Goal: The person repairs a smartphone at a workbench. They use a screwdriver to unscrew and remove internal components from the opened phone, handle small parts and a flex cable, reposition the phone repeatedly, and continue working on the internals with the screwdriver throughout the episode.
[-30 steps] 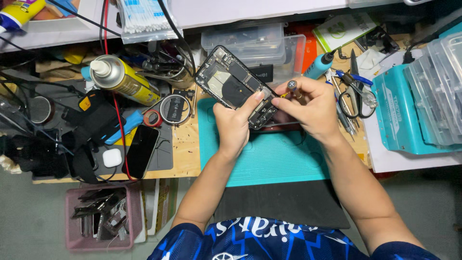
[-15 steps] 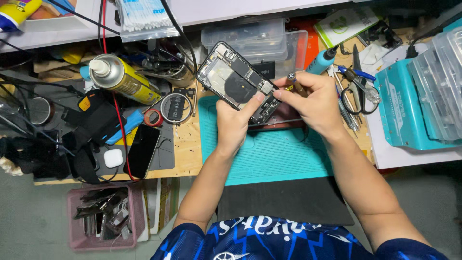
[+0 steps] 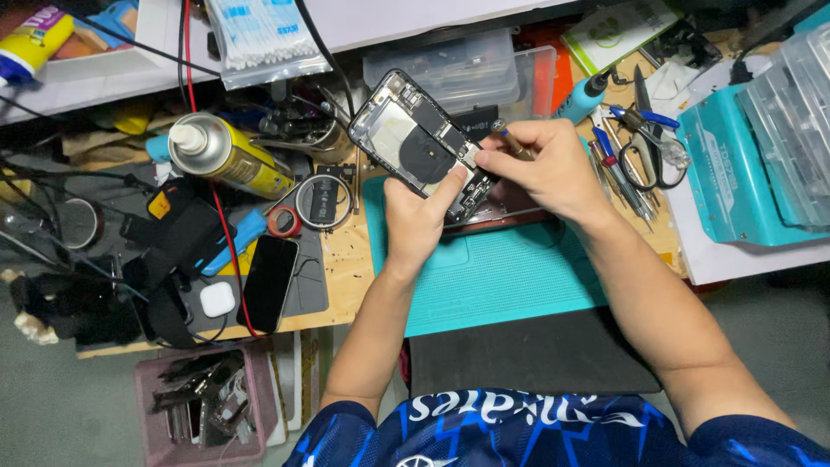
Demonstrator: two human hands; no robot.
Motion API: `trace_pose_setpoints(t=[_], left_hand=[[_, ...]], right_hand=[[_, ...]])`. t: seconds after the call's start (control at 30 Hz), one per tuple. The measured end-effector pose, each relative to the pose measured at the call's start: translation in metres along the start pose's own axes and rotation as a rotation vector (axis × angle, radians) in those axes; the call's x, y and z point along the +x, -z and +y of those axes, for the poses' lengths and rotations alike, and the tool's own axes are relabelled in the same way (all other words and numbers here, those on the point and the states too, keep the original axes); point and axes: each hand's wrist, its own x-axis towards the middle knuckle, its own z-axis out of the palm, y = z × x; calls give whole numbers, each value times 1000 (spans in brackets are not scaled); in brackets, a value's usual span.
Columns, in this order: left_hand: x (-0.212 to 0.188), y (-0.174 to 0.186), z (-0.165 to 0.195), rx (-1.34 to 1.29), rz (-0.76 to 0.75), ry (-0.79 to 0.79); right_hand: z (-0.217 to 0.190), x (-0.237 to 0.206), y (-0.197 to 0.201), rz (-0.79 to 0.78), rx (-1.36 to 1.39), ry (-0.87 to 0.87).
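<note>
Pink basket [image 3: 259,406] holds metal tools; hands [image 3: 415,220] grip opened phone [image 3: 424,143]

1. Mat [image 3: 519,277] lies at the bench's front edge.
2. Phone frame [image 3: 415,138] is held above the mat's back left corner.
3. Spray can [image 3: 225,156] lies left of it.
4. Scissors [image 3: 644,143] lie right, near the bins [image 3: 761,156].

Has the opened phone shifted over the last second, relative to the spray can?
Yes. The opened phone has tilted up and leftward, nearer the spray can, held in the left hand.
</note>
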Motion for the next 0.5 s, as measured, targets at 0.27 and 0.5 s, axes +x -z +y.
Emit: trace_pose_setpoints(t=[0.27,0.5], left_hand=[[6,-4,-3,-22,-56,85],[13,-4,-4,66,-51,-1]], right_hand=[[15,9,6,10,25,107],[17,14,-2,-19,262,0]])
